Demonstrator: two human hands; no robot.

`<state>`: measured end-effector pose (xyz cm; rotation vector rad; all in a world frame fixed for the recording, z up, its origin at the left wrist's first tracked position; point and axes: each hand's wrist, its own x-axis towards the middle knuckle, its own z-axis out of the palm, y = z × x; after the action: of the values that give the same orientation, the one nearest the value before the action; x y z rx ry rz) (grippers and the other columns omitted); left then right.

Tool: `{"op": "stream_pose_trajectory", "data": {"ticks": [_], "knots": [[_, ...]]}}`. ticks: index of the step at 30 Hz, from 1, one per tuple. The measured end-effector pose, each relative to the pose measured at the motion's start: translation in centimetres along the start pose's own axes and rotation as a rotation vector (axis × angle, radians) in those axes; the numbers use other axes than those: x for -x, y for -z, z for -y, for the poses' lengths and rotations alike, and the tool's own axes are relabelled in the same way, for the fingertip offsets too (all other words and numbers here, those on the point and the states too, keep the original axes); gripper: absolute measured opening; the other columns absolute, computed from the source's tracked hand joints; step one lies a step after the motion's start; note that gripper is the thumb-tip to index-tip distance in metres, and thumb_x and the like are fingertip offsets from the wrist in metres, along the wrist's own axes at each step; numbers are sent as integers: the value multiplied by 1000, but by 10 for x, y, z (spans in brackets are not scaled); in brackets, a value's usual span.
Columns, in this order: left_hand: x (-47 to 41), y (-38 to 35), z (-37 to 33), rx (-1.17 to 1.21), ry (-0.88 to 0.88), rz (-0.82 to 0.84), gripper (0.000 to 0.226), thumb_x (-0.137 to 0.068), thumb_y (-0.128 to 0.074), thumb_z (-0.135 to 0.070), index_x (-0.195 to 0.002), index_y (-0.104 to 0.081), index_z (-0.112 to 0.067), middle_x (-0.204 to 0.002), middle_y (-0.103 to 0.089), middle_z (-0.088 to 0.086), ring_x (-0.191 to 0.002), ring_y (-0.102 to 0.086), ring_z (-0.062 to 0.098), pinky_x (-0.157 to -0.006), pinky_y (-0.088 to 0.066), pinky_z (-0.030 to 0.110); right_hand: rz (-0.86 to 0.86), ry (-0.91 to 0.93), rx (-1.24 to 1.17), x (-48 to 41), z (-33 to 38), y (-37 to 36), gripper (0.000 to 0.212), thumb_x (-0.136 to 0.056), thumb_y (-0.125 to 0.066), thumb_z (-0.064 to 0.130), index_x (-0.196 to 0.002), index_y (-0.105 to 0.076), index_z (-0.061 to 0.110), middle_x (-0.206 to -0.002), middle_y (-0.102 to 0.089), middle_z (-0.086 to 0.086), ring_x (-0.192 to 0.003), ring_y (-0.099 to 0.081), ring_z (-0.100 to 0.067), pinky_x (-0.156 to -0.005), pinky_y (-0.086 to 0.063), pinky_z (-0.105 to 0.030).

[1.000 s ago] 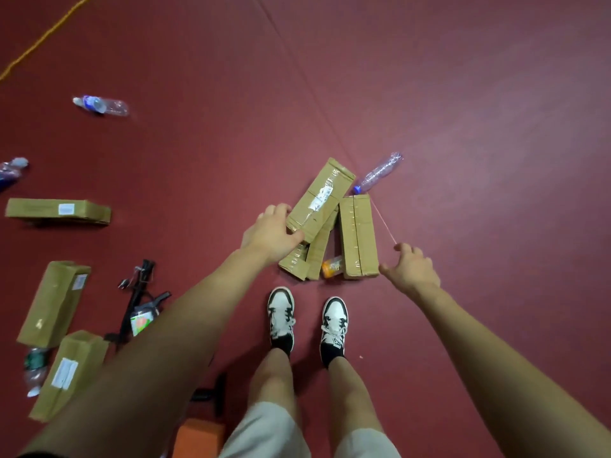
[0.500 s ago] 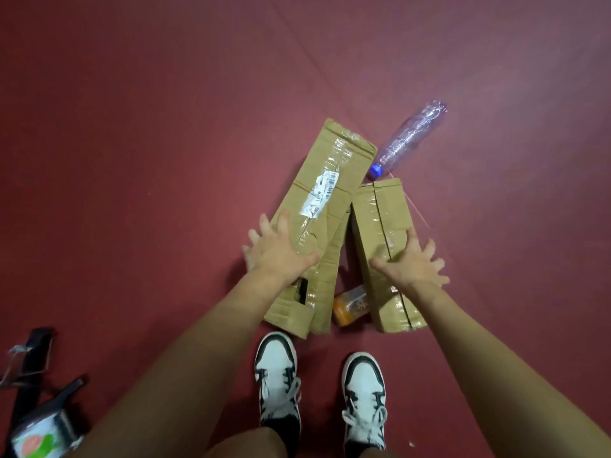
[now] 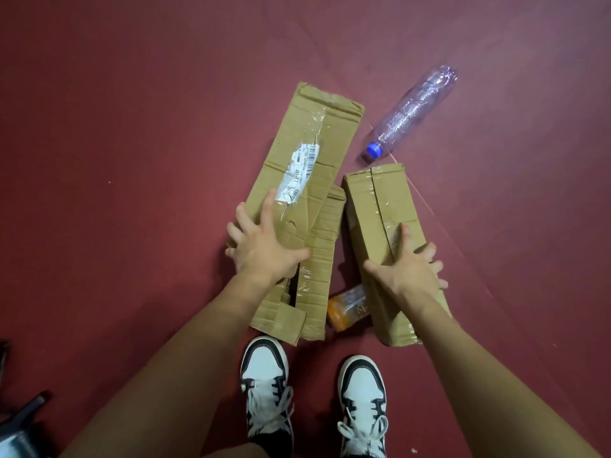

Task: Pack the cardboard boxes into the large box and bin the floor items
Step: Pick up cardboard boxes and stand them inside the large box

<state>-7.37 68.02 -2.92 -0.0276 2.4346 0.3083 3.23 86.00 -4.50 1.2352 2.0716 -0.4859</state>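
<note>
Two cardboard boxes are being handled on the red floor (image 3: 132,160), directly at 12 o'clock from the shoes (image 3: 264,385). The labelled box (image 3: 304,153) is being pressed by the left hand (image 3: 264,246), which is being laid flat with fingers spread over the box's near half, the outer fingers reaching its left edge; no closed grip is being shown. Its long axis is being read as running 7 to 1 o'clock, the far end pointing to 1. A second flattened box (image 3: 322,259) is being pinned beneath it along the same line. The right box (image 3: 380,206) is being spanned by the right hand (image 3: 410,269), splayed, thumb toward the left face and fingers toward the right edge; its axis is being read as 5 to 11 o'clock. Each box is being covered by its own nearer hand, so a lengthwise lift is being judged likely. An orange bottle (image 3: 347,307) is being wedged between the near ends. A clear bottle (image 3: 413,110) is being left at 1 o'clock, its cap pointing to 7. The large box is not being seen.
</note>
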Motion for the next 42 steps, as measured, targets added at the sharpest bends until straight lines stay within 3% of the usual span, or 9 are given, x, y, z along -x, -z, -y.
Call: {"op": "stream_pose_trajectory", "data": {"ticks": [12,18,23,25,28,31,35,37,42], "knots": [[141,130,17,169,179,143,118,-60,-80,-54,-149,-8,-28,-148,-11,9,-132,-18,32,-106,-30,41,106,10,-308,142,-22,114,95,-71,-58,65,-146,-4,44,-146,-23,-16,-130,-29,-44,-103,-35,-57],[227,220,3,187,198,295,110,-65,-73,-61,-150,-12,-28,-143,-20,10,-133,-22,33,-108,-28,37,185,20,-446,243,-31,190,102,-58,-47,69,-147,-6,43,-143,-29,-17,-130,-33,-43,-106,-31,-51],[285,287,0,145,132,367,111,-62,-72,-67,-149,-13,-31,-141,-22,10,-134,-24,35,-112,-25,39,221,-8,-623,316,-41,228,87,-78,-55,61,-149,-10,39,-147,-31,-13,-130,-38,-37,-104,-33,-44],[301,310,3,139,123,419,122,-48,-70,-74,-149,-14,-33,-141,-22,9,-135,-25,34,-113,-28,41,230,-18,-667,339,-43,235,87,-78,-54,62,-149,-11,37,-148,-33,-11,-129,-41,-35,-104,-34,-44],[321,337,14,285,156,487,118,-47,-74,-68,-147,-20,-36,-145,-29,5,-128,-40,27,-95,-46,35,209,-29,-703,371,-42,238,92,-74,-53,66,-149,-12,35,-148,-35,-9,-128,-42,-34,-106,-35,-45],[344,361,26,369,139,589,83,-79,-67,-48,-146,-23,-27,-133,-46,0,-85,-53,14,-53,-46,23,191,-15,-757,410,-38,237,98,-67,-52,70,-149,-13,35,-146,-37,-9,-127,-43,-33,-108,-35,-47],[366,375,39,339,85,584,74,-84,-62,-44,-145,-24,-26,-112,-54,-1,-76,-49,12,-61,-34,25,151,-13,-833,465,-44,230,103,-59,-47,75,-149,-17,35,-145,-42,-6,-128,-43,-31,-108,-35,-49],[382,383,40,310,57,579,77,-80,-68,-47,-143,-28,-29,-105,-52,-4,-77,-51,10,-60,-36,24,112,-16,-882,488,-54,226,100,-61,-47,75,-148,-18,37,-145,-42,-6,-128,-43,-32,-108,-34,-49],[413,383,24,133,-110,539,99,-34,-75,-67,-125,-45,-42,-134,-46,3,-110,-57,25,-75,-51,29,-7,-92,-902,544,-98,217,101,-58,-46,79,-147,-17,41,-137,-45,-15,-120,-50,-36,-105,-39,-48]]}}
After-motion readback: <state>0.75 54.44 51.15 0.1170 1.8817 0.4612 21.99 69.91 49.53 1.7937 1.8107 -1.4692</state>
